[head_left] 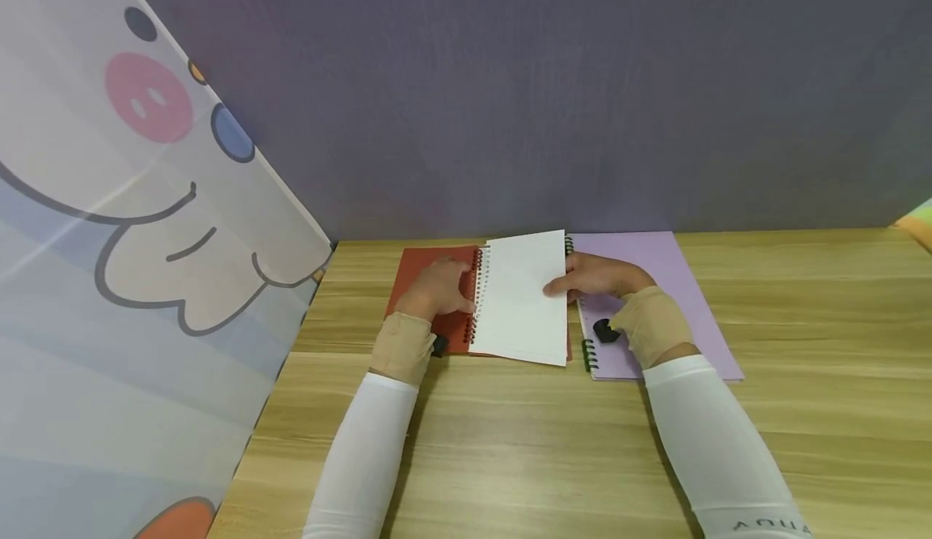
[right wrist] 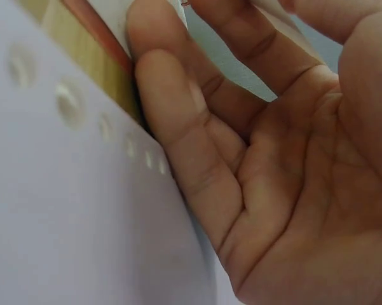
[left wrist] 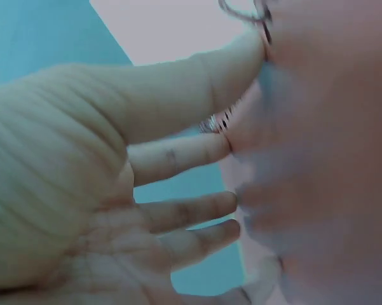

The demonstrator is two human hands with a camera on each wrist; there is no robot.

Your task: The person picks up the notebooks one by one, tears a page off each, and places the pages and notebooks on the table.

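Observation:
A ring-bound notebook with a red cover lies spread on the table. Its white punched paper is on the right side, the holes beside the dark binder rings. My left hand rests on the red cover. In the left wrist view, this hand has extended fingers and its thumb touches the reddish surface near the rings. With thumb on top, my right hand pinches the white paper's right edge. Its curled fingers show in the right wrist view, beside the punched lilac notebook.
The lilac notebook lies to the right, under my right wrist, with green rings along its left edge. A dark grey panel rises behind the wooden table. At the left stands a cartoon-printed sheet.

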